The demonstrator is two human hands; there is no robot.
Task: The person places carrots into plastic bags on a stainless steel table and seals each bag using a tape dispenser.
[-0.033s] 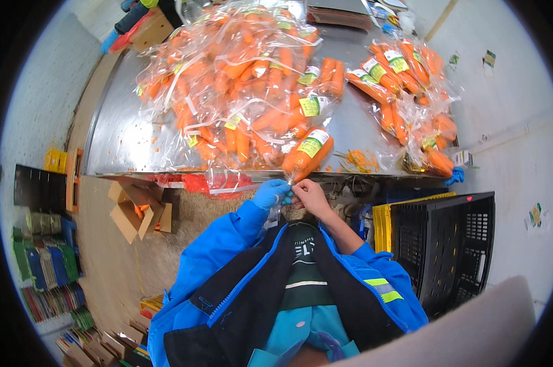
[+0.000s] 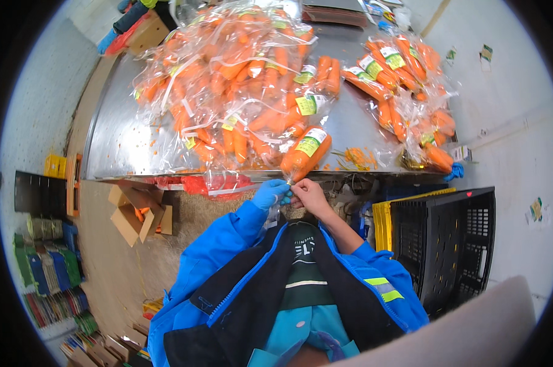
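Observation:
At the near edge of the metal table (image 2: 117, 144) lies a clear bag of carrots (image 2: 306, 151) with a white, green and yellow label. Its gathered neck points toward me. My left hand (image 2: 271, 194), in a blue glove, is closed around that neck. My bare right hand (image 2: 309, 197) pinches at the same spot, fingers touching the left glove; whatever small thing lies between the fingertips is too small to make out. Loose clear plastic hangs below my left hand. Beyond this bag rises a big heap of bagged carrots (image 2: 227, 79), many bags with loose, untied tops.
More bagged carrots (image 2: 405, 79) lie at the table's right, near carrot scraps (image 2: 359, 159). Black crates (image 2: 441, 244) stand to my right, beside a yellow one (image 2: 383, 226). An opened cardboard box (image 2: 136, 220) sits on the floor at left. Another person's blue-gloved hand (image 2: 107, 41) shows far left.
The table and carrots sit slightly further left in the picture. Both hands keep their hold at the bag's neck.

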